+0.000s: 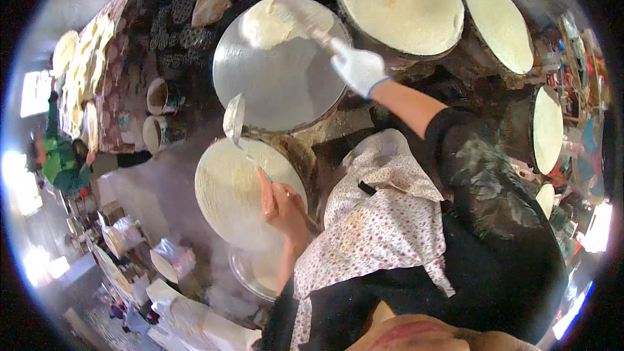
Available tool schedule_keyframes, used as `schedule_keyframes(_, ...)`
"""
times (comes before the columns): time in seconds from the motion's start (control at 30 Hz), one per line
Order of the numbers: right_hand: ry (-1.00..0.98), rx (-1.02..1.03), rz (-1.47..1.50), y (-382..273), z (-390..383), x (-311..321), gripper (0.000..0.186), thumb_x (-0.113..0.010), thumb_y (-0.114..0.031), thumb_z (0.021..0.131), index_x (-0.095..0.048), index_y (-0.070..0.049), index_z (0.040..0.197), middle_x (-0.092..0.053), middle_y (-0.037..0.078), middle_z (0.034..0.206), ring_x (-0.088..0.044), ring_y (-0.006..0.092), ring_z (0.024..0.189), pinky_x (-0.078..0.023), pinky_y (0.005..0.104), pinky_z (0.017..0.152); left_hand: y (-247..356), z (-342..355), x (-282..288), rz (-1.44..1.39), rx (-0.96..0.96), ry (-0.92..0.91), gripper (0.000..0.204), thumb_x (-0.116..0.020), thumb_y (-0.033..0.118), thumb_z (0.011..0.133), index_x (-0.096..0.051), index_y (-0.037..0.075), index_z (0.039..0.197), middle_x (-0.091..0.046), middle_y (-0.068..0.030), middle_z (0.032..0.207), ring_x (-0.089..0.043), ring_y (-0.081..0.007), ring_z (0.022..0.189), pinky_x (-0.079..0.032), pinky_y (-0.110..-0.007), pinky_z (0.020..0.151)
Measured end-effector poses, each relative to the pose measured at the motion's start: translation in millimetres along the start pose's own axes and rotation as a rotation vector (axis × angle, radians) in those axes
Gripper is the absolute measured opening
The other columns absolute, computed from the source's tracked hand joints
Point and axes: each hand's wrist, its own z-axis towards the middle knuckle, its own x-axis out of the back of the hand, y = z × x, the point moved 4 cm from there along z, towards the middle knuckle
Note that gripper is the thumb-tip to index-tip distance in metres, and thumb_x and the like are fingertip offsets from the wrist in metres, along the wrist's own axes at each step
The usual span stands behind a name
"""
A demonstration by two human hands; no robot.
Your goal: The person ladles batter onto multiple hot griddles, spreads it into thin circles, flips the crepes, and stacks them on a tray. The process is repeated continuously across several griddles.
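A round grey griddle (pixel 279 88) lies ahead of me, with a patch of pale batter (pixel 260 26) on its far part. My right hand (pixel 359 70), in a white glove, grips the handle of a batter spreader (pixel 315 29) whose far end is at the batter; its exact shape is blurred. My bare left hand (pixel 281 208) is closed on a ladle (pixel 234 117), its bowl by the griddle's near left edge. Beneath that hand and ladle, a second griddle is covered by a thin pale pancake (pixel 224 185). Steam veils its near side.
More pancakes cover griddles at the far right (pixel 400 3), (pixel 499 26) and right (pixel 547 130). Near my left forearm stands a pan of pale batter (pixel 263 270). Two buckets (pixel 156 133) are at left. A person in green (pixel 65 166) stands by a table of flatbreads (pixel 88 68).
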Motion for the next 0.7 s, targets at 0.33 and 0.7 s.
schedule_keyframes(0.33, 0.157, 0.202, 0.058, 32, 23, -25, 0.038, -0.052, -0.032, 0.102, -0.055, -0.025, 0.139, -0.066, 0.015, 0.065, -0.065, 0.0384, 0.054, -0.049, 0.0517, 0.05, -5, -14, -18, -0.063, -0.04, 0.03, 0.053, -0.05, 0.006, 0.108, -0.04, 0.003, 0.161, -0.056, -0.0002, 0.067, -0.045, -0.0059, 0.049, -0.037, -0.022, 0.045)
schedule_keyframes(0.7, -0.059, 0.267, 0.019, 14, 56, -4, 0.04, -0.053, -0.034, 0.102, -0.063, -0.024, 0.139, -0.069, 0.017, 0.072, -0.068, 0.0395, 0.062, -0.053, 0.0524, 0.057, 1, -33, -55, -0.033, 0.058, 0.165, 0.052, -0.05, 0.006, 0.109, -0.042, 0.007, 0.161, -0.057, 0.0004, 0.075, -0.048, -0.0048, 0.055, -0.041, -0.021, 0.048)
